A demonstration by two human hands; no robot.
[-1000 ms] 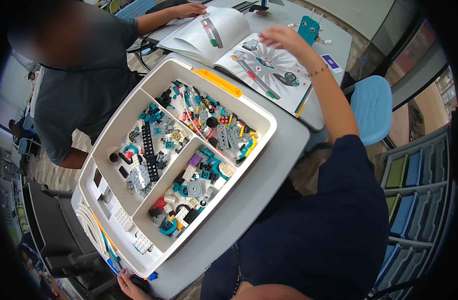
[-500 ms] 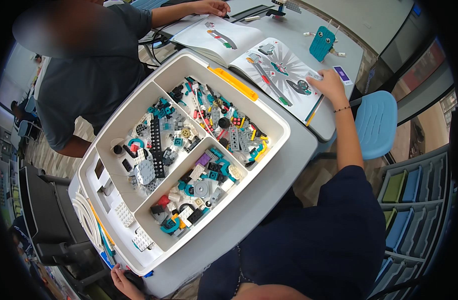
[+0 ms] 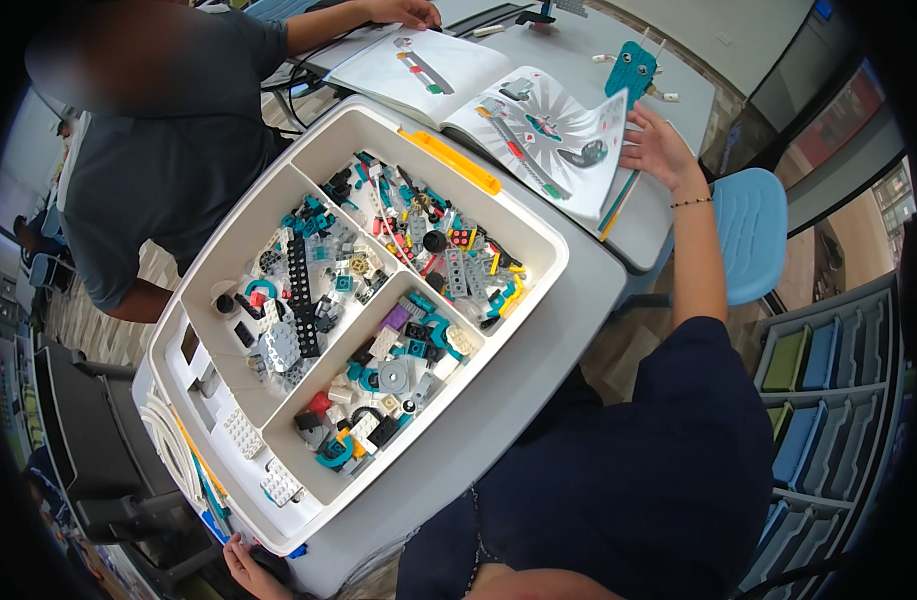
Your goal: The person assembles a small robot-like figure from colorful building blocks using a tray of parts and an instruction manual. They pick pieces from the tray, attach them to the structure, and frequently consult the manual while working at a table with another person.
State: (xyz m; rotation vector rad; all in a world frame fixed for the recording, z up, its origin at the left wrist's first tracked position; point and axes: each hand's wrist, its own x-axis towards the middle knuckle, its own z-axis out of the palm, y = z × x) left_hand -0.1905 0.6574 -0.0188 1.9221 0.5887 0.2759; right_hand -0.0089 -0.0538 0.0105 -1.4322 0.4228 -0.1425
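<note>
- Your right hand [image 3: 658, 145] rests on the right-hand edge of the open booklet [image 3: 498, 95], fingers spread loosely and flat against the page rim, holding nothing closed in them.
- The booklet lies open on the counter [image 3: 668, 210] near its far edge, touching the far rim of the white tray [image 3: 538, 300].
- A teal block figure [image 3: 630, 68] stands upright on the counter just beyond your right hand, near the booklet's far right corner.
- Your left hand [image 3: 248, 565] grips the near corner of the tray from below; only a few fingers show, curled on the tray's edge.
- The tray sits tilted across the counter's near edge and holds three compartments full of small building pieces [image 3: 408, 300] in grey, black, teal, red and yellow.
- A long black beam [image 3: 300, 295] lies in the left compartment among the grey pieces.
- A yellow clip [image 3: 450, 160] sits on the tray's far rim, next to the booklet.
- Another person in a grey shirt [image 3: 168, 150] sits at the left side of the counter, with a hand [image 3: 403, 12] on the booklet's far left corner.
- A blue chair [image 3: 748, 235] stands to the right of the counter, beside your right forearm.
</note>
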